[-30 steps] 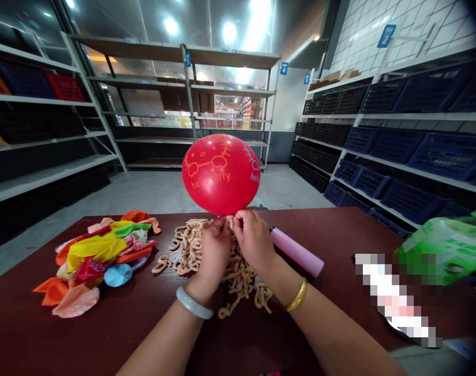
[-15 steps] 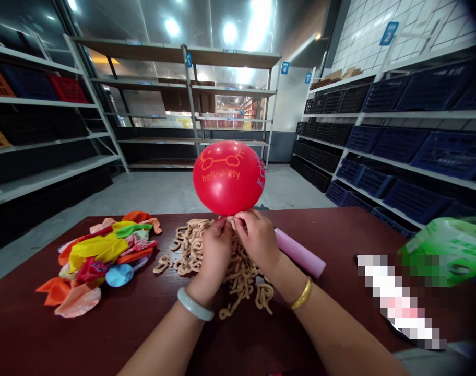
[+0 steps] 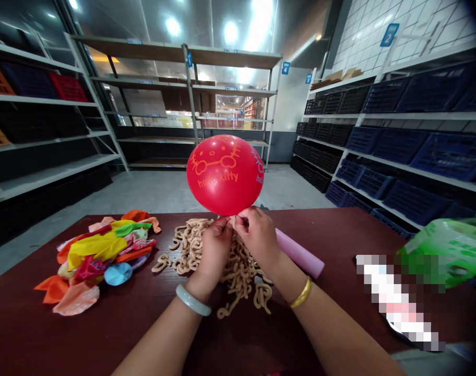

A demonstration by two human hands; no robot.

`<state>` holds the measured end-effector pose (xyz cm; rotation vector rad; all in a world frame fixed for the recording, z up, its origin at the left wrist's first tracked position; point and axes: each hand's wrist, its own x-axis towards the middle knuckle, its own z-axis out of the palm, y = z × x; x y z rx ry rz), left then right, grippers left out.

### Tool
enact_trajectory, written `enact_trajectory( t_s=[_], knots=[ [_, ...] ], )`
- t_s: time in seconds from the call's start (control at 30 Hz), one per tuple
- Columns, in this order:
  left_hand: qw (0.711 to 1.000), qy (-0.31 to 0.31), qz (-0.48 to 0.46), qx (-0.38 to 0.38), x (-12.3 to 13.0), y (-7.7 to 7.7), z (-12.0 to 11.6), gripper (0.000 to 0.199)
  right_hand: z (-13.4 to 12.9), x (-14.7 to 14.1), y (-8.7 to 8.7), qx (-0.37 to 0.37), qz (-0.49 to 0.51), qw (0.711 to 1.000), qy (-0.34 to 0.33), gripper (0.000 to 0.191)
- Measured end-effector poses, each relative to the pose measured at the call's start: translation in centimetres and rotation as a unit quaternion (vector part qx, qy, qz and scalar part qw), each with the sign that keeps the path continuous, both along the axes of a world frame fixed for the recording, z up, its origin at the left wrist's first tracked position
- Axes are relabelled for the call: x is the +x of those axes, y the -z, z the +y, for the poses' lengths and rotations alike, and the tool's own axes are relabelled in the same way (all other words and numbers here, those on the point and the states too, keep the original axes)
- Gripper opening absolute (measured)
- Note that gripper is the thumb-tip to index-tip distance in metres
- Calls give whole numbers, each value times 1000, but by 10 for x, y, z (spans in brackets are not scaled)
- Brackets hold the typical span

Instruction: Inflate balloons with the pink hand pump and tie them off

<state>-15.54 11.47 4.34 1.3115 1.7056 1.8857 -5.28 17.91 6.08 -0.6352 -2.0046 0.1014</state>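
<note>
An inflated red balloon [image 3: 225, 175] with "hello kitty" print stands upright above my hands, its neck pointing down. My left hand [image 3: 215, 245] is closed, thumb and fingers pinching at the balloon's neck. Close beside it, my right hand [image 3: 258, 235] also pinches at the neck, where a bit of tan band or string shows between the fingertips. Exactly how the band lies at the neck is hidden by the fingers. Beneath both hands lies a heap of tan, curly rubber-like loops [image 3: 193, 243] on the dark red table [image 3: 136, 334].
Left on the table is a pile of limp, uninflated balloons [image 3: 97, 250] in many colours. A pink cylinder [image 3: 300, 253] lies right of my hands. Farther right are a blurred-out flat object [image 3: 398, 303] and a green plastic bag [image 3: 445, 245]. Shelves with crates [image 3: 449, 154] stand around.
The balloon has tilted and turned slightly to the left, so more of its printed face shows. Both hands stay pinched at its neck, with small finger shifts.
</note>
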Motion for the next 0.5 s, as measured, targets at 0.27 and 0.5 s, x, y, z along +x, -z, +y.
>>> enact_trajectory(
  t_s=[0.27, 0.5],
  knots=[
    [999, 24, -23, 16, -1, 2, 0, 28, -5, 3, -4, 16, 19, 998, -58, 13],
    [993, 66, -87, 35, 0, 5, 1, 29, -7, 1, -5, -16, 87, 992, -93, 11]
  ],
)
